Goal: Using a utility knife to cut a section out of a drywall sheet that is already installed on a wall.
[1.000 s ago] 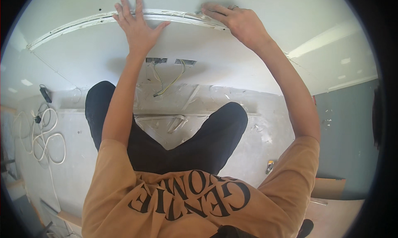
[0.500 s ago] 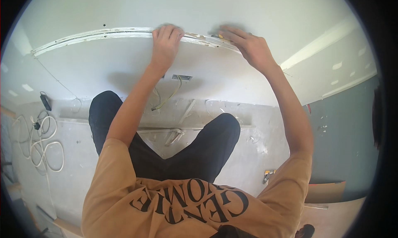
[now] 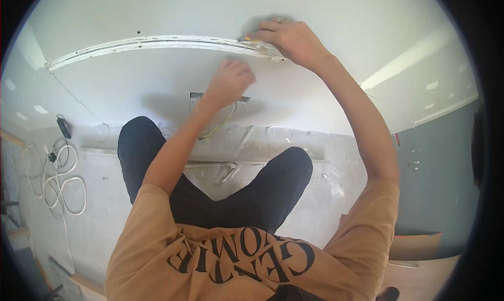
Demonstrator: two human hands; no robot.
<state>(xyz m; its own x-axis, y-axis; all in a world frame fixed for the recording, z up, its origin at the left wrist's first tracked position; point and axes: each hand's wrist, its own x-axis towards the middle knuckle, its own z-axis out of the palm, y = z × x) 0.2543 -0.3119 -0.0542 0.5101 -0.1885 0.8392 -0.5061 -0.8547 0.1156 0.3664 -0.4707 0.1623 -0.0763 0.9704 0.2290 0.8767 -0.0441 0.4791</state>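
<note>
- The room has a big pale wall point(image 3: 173, 80) in front and a dusty grey floor point(image 3: 113, 206) with little bits and scraps lying on it.
- Far to the left, a white cord point(image 3: 85, 191) lies in loops on the floor.
- Just beyond the cord is a long black box point(image 3: 64, 128), near the bottom of the wall.
- The person's legs, in dark pants point(image 3: 137, 149), are bent, with the knees wide apart.
- A long, rough white strip point(image 3: 157, 41) with a dark line in it runs across the wall. It looks curved here.
- A yellow-green wire point(image 3: 226, 121) hangs from the wall, below the strip.
- The left hand point(image 3: 231, 83) is blurry. Its fingers are curled and it is below the strip, apart from the right hand. I cannot tell if it holds anything.
- A small yellow tool point(image 3: 254, 38) is at the right part of the strip.
- The right hand point(image 3: 291, 41) pinches that tool and wears a ring.
- Farther right, a brown board point(image 3: 417, 246) is near a blue-grey surface point(image 3: 438, 159).
</note>
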